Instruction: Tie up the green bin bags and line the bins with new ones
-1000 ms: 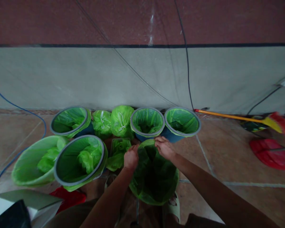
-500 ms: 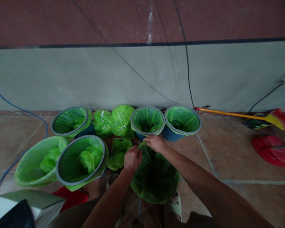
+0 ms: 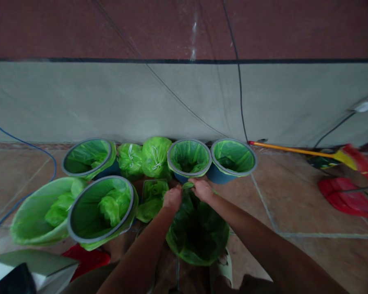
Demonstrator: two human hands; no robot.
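Note:
In front of my feet stands a bin lined with a green bin bag (image 3: pixel 199 241), its dark inside facing up at me. At its far edge my left hand (image 3: pixel 173 197) and my right hand (image 3: pixel 201 189) are both closed on the bag's rim. A short strip of the green plastic is stretched between them. Just beyond my right hand is a lined bin (image 3: pixel 190 171) with a grey ring on its rim. Close to my left hand lies a small container with crumpled green bags (image 3: pixel 151 204). My fingertips are partly hidden by the plastic and my knuckles.
More green-lined bins (image 3: pixel 99 228) stand at the left, and another bin (image 3: pixel 233 173) stands by the wall. Two tied green bags (image 3: pixel 155 157) rest between bins. At the right lie a broom (image 3: pixel 294 150) and a red dustpan (image 3: pixel 345 198). A white box (image 3: pixel 46 265) is at lower left.
Both hands keep hold of the bag's far rim, and the strip between them has shifted slightly. The whole view has turned a little; the bins stand as before.

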